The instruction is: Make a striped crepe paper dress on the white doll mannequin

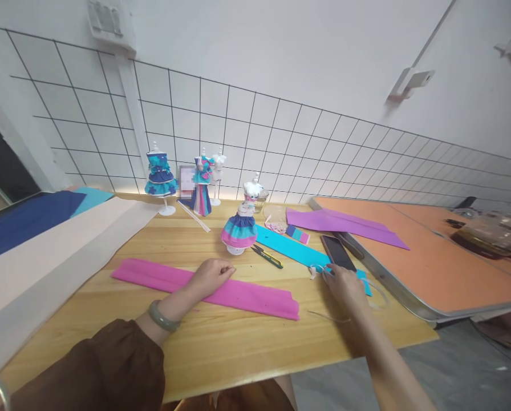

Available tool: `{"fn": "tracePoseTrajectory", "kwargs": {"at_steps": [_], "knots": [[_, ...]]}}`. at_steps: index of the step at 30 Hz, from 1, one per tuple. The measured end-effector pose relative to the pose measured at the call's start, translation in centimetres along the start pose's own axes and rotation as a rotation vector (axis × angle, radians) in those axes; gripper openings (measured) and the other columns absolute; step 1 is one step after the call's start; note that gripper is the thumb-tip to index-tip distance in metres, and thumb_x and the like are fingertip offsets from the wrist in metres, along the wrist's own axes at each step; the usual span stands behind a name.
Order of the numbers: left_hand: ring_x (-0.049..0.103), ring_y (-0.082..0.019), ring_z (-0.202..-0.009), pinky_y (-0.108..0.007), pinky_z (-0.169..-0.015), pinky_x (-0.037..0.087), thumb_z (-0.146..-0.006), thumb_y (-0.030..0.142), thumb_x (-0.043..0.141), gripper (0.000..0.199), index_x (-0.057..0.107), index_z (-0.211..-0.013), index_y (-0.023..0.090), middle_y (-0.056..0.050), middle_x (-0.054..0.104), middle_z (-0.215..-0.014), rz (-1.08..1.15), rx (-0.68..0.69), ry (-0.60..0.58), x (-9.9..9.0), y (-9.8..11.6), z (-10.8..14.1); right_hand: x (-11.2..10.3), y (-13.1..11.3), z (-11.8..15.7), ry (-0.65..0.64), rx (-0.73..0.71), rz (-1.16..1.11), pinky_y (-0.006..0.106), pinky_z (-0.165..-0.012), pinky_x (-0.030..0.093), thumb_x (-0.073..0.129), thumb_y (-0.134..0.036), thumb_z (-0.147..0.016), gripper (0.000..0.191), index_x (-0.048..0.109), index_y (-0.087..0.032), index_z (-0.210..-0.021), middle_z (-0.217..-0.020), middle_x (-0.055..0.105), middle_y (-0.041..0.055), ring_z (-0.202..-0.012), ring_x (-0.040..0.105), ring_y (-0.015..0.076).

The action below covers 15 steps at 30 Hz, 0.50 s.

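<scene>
My left hand [215, 277] rests on a long folded pink fabric strip [255, 298], its fingers curled closed. Whatever they hold, if anything, is hidden. My right hand [345, 285] is over the right end of a bright blue fabric strip [290, 244], fingertips pinched on a thin white ribbon [379, 292] that loops out past the hand. A small dress form [243, 220] in a tiered navy, turquoise and pink skirt stands between and beyond my hands. Yellow-handled thread snips [268, 257] lie at its base, against the blue strip.
Dressed mini forms [160, 177] and a bare white one [218, 171] stand along the wire grid. A phone [339, 253] lies beside my right hand. Purple fabric [345, 222] overlaps an orange-topped tray [409, 268] on the right. Large fabric sheets [67, 245] cover the left side.
</scene>
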<state>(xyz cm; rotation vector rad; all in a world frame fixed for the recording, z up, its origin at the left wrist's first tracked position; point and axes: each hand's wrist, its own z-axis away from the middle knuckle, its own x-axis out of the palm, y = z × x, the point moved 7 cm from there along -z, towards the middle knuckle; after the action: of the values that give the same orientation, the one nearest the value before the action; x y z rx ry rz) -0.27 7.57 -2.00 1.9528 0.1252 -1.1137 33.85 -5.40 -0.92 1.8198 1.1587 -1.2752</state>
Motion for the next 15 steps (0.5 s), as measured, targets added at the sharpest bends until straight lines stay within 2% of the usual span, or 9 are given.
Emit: {"fn": "tracePoseTrajectory", "kwargs": {"at_steps": [3, 7, 10, 13, 15], "knots": [[0.055, -0.014, -0.066, -0.024, -0.062, 0.036, -0.085, 0.028, 0.045, 0.027, 0.067, -0.075, 0.016, -0.002, 0.065, -0.071, -0.001, 0.029, 0.010, 0.0, 0.3, 0.1, -0.4, -0.7, -0.5, -0.007, -0.017, -0.012, 0.033, -0.065, 0.041, 0.040, -0.024, -0.087, 0.030, 0.069, -0.017, -0.093, -0.087, 0.070, 0.0132, -0.086, 0.063, 0.0284], [0.058, -0.017, -0.081, -0.028, -0.075, 0.042, -0.086, 0.025, 0.047, 0.024, 0.066, -0.097, 0.016, -0.007, 0.066, -0.089, -0.057, 0.127, 0.105, -0.3, 1.4, 0.3, -1.1, -2.1, 0.2, -0.009, -0.066, -0.078, 0.030, -0.069, 0.043, 0.040, -0.026, -0.088, 0.031, 0.066, -0.017, -0.103, -0.099, 0.068, 0.0121, -0.088, 0.064, 0.0237], [0.059, -0.019, -0.089, -0.031, -0.081, 0.043, -0.087, 0.025, 0.048, 0.025, 0.063, -0.104, 0.016, -0.009, 0.066, -0.096, -0.079, 0.233, 0.160, -0.1, 2.7, 0.7, -1.6, -3.9, 2.2, -0.043, -0.116, -0.160, 0.027, -0.071, 0.045, 0.040, -0.030, -0.088, 0.032, 0.062, -0.019, -0.109, -0.104, 0.067, 0.0094, -0.089, 0.064, 0.0211], [0.060, -0.018, -0.087, -0.031, -0.079, 0.046, -0.088, 0.026, 0.047, 0.025, 0.063, -0.104, 0.015, -0.010, 0.067, -0.095, -0.056, 0.277, 0.127, 0.5, 3.6, 0.9, -1.9, -5.8, 5.2, -0.150, -0.136, -0.311, 0.030, -0.069, 0.047, 0.040, -0.031, -0.087, 0.034, 0.061, -0.019, -0.111, -0.109, 0.066, 0.0111, -0.091, 0.065, 0.0241], [0.061, -0.018, -0.085, -0.030, -0.077, 0.046, -0.088, 0.025, 0.047, 0.024, 0.064, -0.101, 0.015, -0.009, 0.068, -0.093, -0.043, 0.291, 0.099, 0.8, 4.1, 1.0, -2.1, -7.0, 6.9, -0.234, -0.172, -0.381, 0.030, -0.070, 0.047, 0.037, -0.031, -0.088, 0.033, 0.063, -0.021, -0.106, -0.106, 0.069, 0.0102, -0.091, 0.065, 0.0239]]}}
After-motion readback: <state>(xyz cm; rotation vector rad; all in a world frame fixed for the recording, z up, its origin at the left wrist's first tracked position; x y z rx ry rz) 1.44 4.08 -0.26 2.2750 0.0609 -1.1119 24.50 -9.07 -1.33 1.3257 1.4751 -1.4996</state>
